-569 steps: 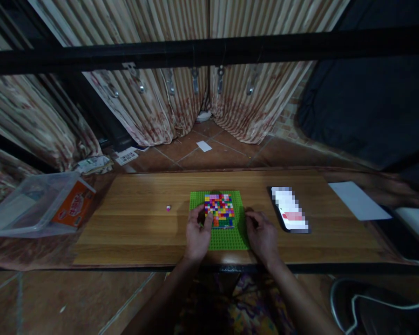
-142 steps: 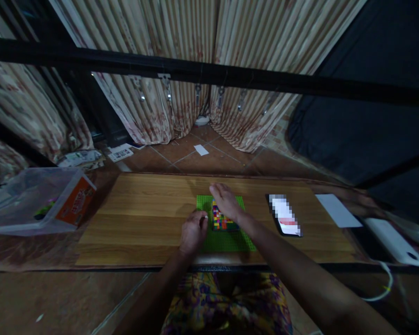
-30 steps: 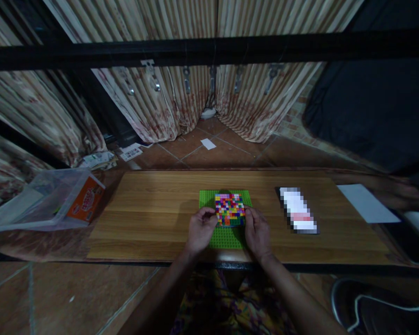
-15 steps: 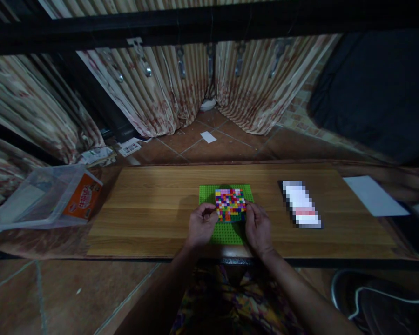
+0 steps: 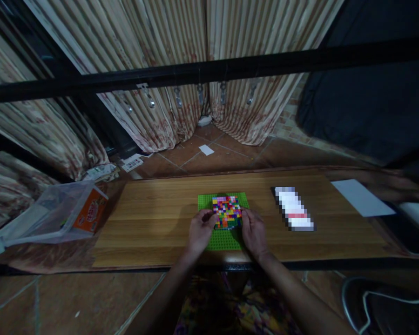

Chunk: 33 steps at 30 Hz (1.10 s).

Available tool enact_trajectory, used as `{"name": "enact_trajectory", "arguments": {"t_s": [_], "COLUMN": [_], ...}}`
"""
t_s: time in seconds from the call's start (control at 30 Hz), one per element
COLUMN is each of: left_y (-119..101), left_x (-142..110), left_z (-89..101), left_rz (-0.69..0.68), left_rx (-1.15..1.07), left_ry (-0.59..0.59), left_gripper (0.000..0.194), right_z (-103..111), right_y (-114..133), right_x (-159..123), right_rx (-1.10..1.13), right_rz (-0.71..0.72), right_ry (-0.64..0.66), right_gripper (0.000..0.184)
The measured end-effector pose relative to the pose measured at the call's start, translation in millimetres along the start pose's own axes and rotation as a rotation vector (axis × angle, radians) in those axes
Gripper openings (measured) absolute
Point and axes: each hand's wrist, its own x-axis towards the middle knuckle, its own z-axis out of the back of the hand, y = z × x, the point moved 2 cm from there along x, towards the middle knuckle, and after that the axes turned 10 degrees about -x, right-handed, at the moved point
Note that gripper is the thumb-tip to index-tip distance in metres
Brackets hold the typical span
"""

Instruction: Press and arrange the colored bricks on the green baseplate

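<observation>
A green baseplate [image 5: 223,240] lies on the wooden table [image 5: 150,223] in front of me. On its far half sits a square block of small multicoloured bricks [image 5: 226,211]. My left hand [image 5: 200,231] rests on the plate with curled fingers, and its thumb and forefinger press the block's left edge. My right hand [image 5: 253,232] mirrors it, with curled fingers against the block's right edge. The near corners of the block are hidden by my fingertips.
A phone [image 5: 293,214] with a lit screen lies to the right of the plate, and a white sheet [image 5: 361,197] lies farther right. A clear plastic box [image 5: 56,211] with an orange label sits off the table's left end. Curtains and a black bar are behind.
Both hands have stayed at the block's two sides over the last second. Earlier my right hand lay across the block. A small pink piece seen left of the plate 19 s ago is gone.
</observation>
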Motion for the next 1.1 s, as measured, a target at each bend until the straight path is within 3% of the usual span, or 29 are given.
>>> {"name": "enact_trajectory", "arguments": {"t_s": [0.43,0.67,0.77,0.93,1.1], "left_y": [3,-6,-9,-10,-9], "left_x": [5,8,18,36,40], "left_z": [-3.0,0.8,-4.4,-23.2,-32.7], "left_rz": [-0.002,-0.033,-0.017,0.011,0.013], "left_rx": [0.045,-0.004,-0.115,-0.255,-0.263], "left_ry": [-0.068,-0.079,-0.078,0.048,0.079], "left_gripper": [0.018,0.034,0.048,0.064,0.066], "right_z": [0,10,4,-10,-13], "right_y": [1,-3,0,12,18], "right_x": [1,24,39,58,75], "right_rx": [0.078,0.373,0.622,0.848,0.946], "right_rz": [-0.044,-0.286,-0.380,-0.401,-0.421], "right_ry": [0.011,0.008,0.053,0.158,0.178], "right_gripper": [0.047,0.052,0.058,0.073,0.078]}}
